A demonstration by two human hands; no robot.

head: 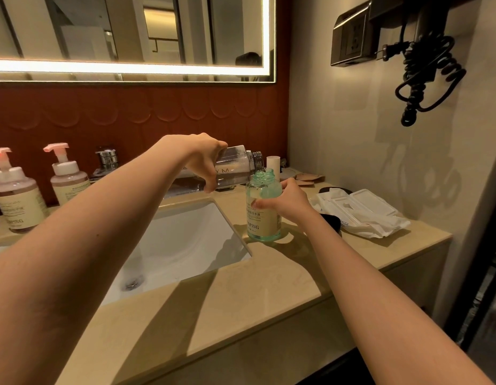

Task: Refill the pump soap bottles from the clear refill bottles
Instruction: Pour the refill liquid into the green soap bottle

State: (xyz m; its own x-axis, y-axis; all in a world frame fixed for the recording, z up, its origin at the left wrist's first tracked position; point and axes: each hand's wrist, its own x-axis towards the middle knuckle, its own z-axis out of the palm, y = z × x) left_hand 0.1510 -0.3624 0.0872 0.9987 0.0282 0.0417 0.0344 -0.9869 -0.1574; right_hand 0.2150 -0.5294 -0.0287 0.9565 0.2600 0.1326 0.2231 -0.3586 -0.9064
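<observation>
A teal soap bottle [262,215] with a cream label stands upright on the counter right of the sink, its pump off and its neck uncovered. My right hand [287,202] grips its upper body. My left hand [205,159] holds a clear refill bottle [237,166] tipped on its side, its threaded mouth resting over the teal bottle's neck. Two pink-pump soap bottles [17,200] [66,177] stand at the far left of the counter.
The white sink basin [183,245] lies below my left forearm, with a chrome tap [106,158] behind it. A white tissue pack and tray [363,211] sit at the right, a small white cylinder [273,163] at the back. A coiled black cord [427,79] hangs on the wall.
</observation>
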